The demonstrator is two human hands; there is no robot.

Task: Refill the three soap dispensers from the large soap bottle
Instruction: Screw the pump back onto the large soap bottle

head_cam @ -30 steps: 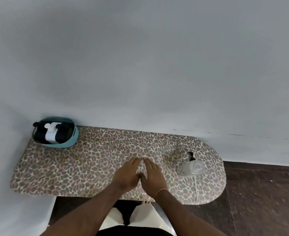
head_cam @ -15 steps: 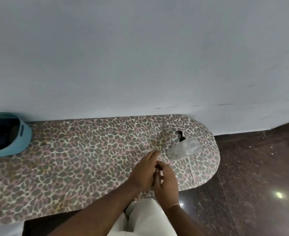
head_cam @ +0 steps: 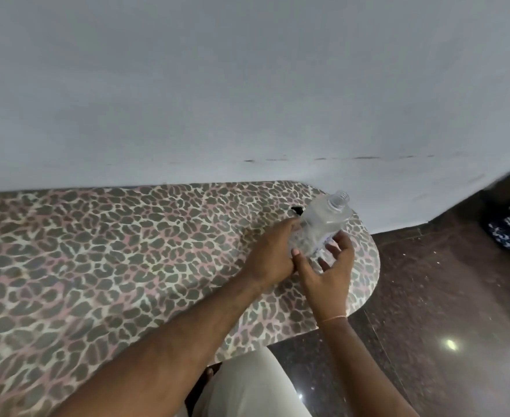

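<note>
A clear dispenser bottle [head_cam: 323, 224] with an open threaded neck is tilted above the right end of the leopard-print board [head_cam: 127, 260]. My left hand [head_cam: 273, 255] grips its left side. My right hand [head_cam: 329, 272] reaches round its lower end, with the thumb on one side and the forefinger on the other. A black pump part [head_cam: 296, 209] lies on the board just behind my left fingers, mostly hidden. The basket with the other bottles is out of view.
A plain grey wall [head_cam: 247, 100] runs directly behind the board. Dark polished floor [head_cam: 443, 296] lies to the right and below, with a dark patterned object [head_cam: 506, 230] at the far right. My light trousers [head_cam: 247, 386] are under the board's near edge.
Both hands moved from the middle of the board to the right end and took up the clear bottle, which now tilts. The view swung right, and the teal basket left the frame.
</note>
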